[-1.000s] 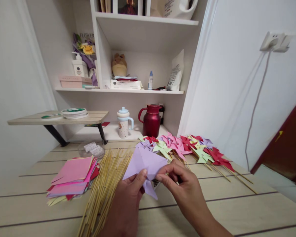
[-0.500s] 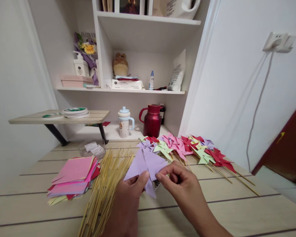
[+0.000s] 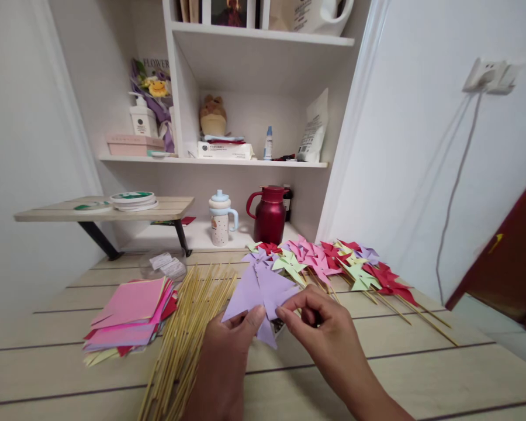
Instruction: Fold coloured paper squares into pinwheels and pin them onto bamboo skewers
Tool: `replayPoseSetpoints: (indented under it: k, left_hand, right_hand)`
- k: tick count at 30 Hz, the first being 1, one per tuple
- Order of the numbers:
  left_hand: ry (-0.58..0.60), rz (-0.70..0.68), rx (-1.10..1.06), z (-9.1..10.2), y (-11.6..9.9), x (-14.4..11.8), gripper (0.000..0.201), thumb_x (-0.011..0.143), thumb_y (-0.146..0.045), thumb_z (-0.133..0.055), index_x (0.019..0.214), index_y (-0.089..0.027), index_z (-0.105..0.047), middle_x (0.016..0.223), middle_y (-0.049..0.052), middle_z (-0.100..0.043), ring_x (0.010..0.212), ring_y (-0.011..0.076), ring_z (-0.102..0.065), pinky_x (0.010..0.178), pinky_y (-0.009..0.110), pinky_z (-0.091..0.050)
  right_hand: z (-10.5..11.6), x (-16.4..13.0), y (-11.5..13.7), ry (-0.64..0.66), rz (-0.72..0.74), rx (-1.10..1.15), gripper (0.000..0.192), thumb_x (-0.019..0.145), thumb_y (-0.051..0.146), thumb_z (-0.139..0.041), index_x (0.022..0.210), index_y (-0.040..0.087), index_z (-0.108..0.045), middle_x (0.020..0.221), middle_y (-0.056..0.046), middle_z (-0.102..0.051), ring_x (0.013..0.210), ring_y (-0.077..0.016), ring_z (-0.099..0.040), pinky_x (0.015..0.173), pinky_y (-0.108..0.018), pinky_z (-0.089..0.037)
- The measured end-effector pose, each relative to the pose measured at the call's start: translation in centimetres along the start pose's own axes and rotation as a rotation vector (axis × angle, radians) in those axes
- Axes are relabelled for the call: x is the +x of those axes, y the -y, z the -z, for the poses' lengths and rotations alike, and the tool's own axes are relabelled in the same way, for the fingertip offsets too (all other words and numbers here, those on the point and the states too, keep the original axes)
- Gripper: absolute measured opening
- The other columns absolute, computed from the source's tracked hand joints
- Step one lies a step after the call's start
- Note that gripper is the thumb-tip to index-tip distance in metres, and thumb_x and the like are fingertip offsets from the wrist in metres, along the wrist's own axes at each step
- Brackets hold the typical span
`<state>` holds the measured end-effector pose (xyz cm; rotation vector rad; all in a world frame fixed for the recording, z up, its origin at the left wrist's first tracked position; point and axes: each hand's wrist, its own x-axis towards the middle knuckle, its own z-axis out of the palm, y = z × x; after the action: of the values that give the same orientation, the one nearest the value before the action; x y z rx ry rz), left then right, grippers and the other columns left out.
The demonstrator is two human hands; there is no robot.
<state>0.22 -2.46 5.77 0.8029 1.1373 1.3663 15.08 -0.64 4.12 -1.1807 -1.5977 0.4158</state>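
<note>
A purple paper pinwheel (image 3: 256, 292), cut and partly folded, is held up over the table between both hands. My left hand (image 3: 234, 342) pinches its lower left part, thumb on top. With thumb and forefinger, my right hand (image 3: 318, 324) grips the right-hand blade of the paper. Beneath the paper, a small container is mostly hidden. Left of my left hand lies a bundle of thin wooden sticks (image 3: 190, 327). Beyond the sticks is a stack of coloured paper squares (image 3: 131, 307). Finished pinwheels on sticks (image 3: 318, 257) lie in a heap behind and right of my right hand.
A red thermos jug (image 3: 269, 216) and a blue-lidded cup (image 3: 220, 222) stand on the shelf at the back. At the left, a small raised stand (image 3: 170, 207) carries round discs. Close to it sits a clear dish with white packets (image 3: 166, 264).
Both hands keep their grip on the purple paper and have barely moved. The lower purple blade has shifted up very slightly. Everything else stays in place.
</note>
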Motion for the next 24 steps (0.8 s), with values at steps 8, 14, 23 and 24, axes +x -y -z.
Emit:
replayPoseSetpoints:
  k: [8,14,23,24]
  left_hand:
    - [0.043,-0.060,-0.005,0.2,0.7,0.5,0.033,0.067,-0.037,-0.078,0.086,-0.010,-0.077,0.099,0.015,-0.077,0.096,0.0314,-0.070,0.090,0.038,-0.052]
    - [0.037,-0.076,-0.076,0.2,1.4,0.7,0.034,0.066,-0.035,-0.081,0.088,-0.010,-0.078,0.102,0.015,-0.076,0.103,0.0326,-0.069,0.093,0.039,-0.052]
    - [0.017,-0.062,-0.029,0.4,1.6,1.0,0.029,0.073,-0.031,-0.075,0.092,-0.010,-0.077,0.104,0.016,-0.076,0.102,0.0318,-0.070,0.090,0.040,-0.054]
    - [0.012,-0.063,-0.029,0.4,1.6,0.9,0.028,0.073,-0.031,-0.075,0.092,-0.010,-0.077,0.105,0.016,-0.076,0.103,0.0316,-0.070,0.091,0.039,-0.054]
  right_hand:
    - [0.2,-0.1,0.0,0.003,0.021,-0.002,0.019,0.079,0.031,-0.068,0.064,0.020,-0.066,0.059,0.003,-0.043,0.055,-0.0139,-0.042,0.053,-0.026,-0.033]
    - [0.0,-0.1,-0.2,0.005,-0.032,0.018,0.021,0.080,0.034,-0.067,0.065,0.020,-0.066,0.060,0.003,-0.042,0.056,-0.0137,-0.043,0.054,-0.026,-0.034]
    - [0.0,-0.2,-0.1,-0.001,0.101,-0.070,0.017,0.081,0.028,-0.067,0.066,0.020,-0.069,0.059,0.002,-0.046,0.054,-0.0137,-0.045,0.052,-0.025,-0.034]
    - [0.0,-0.2,-0.1,0.000,0.113,-0.080,0.017,0.081,0.027,-0.067,0.066,0.020,-0.069,0.059,0.002,-0.046,0.053,-0.0137,-0.045,0.051,-0.025,-0.035]
